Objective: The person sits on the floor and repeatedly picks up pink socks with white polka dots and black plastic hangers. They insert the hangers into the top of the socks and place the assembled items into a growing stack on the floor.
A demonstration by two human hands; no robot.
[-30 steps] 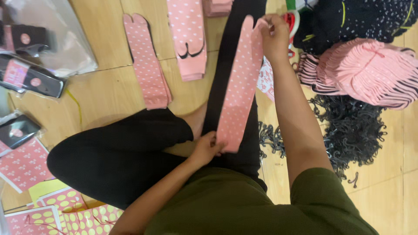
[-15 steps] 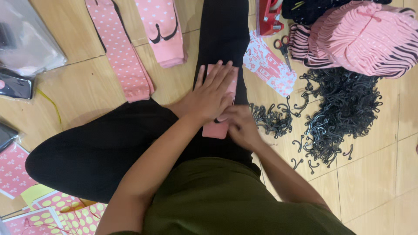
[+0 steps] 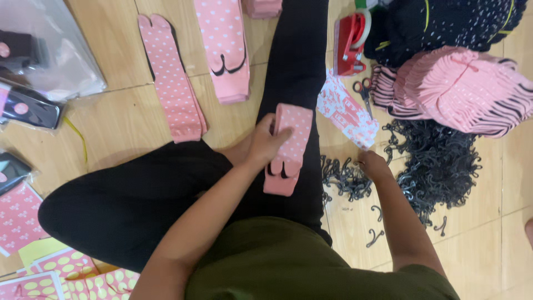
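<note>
I sit on a wooden floor with black-trousered legs crossed. My left hand (image 3: 266,140) grips a folded pink dotted sock (image 3: 288,149) lying on my thigh. My right hand (image 3: 373,165) rests on the floor at the edge of a pile of small black plastic hooks (image 3: 347,179), fingers down among them; whether it holds one is hidden.
Two more pink socks (image 3: 172,83) lie flat ahead on the floor. A big heap of black hooks (image 3: 438,161), a stack of pink socks (image 3: 466,89), scissors (image 3: 363,91), a red tape dispenser (image 3: 351,44) and printed cards (image 3: 347,111) lie right. Packaged items (image 3: 28,105) sit left.
The long sock, held stretched out a second ago, has been folded in half on my thigh. My right hand left it and moved right to the hooks.
</note>
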